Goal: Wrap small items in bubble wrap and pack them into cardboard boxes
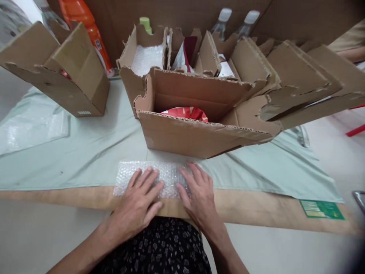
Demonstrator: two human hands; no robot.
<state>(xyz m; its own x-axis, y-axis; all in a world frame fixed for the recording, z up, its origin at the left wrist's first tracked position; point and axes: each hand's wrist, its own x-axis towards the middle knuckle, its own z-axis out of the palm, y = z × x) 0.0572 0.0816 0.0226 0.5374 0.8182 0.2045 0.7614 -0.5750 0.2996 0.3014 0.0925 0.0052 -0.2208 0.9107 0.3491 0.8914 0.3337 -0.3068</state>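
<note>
A flat strip of bubble wrap (pixel 169 173) lies along the front edge of the cloth-covered table. My left hand (pixel 139 198) rests on its left part, palm down, fingers spread. On its right part lies my right hand (pixel 198 188), fingers apart and slightly bent, touching the sheet. Whether anything is under the wrap cannot be seen. Just beyond it stands a low cardboard box (pixel 185 135) with a red packet (pixel 188 113) inside.
Behind are cardboard boxes, one with bubble wrap (pixel 146 59). A tall box (pixel 82 76) and an orange bottle (pixel 88 30) stand left. More bubble wrap (pixel 37 125) lies far left. A green card (pixel 322 209) is at the right front edge. Part of another person's arm (pixel 352 54) shows.
</note>
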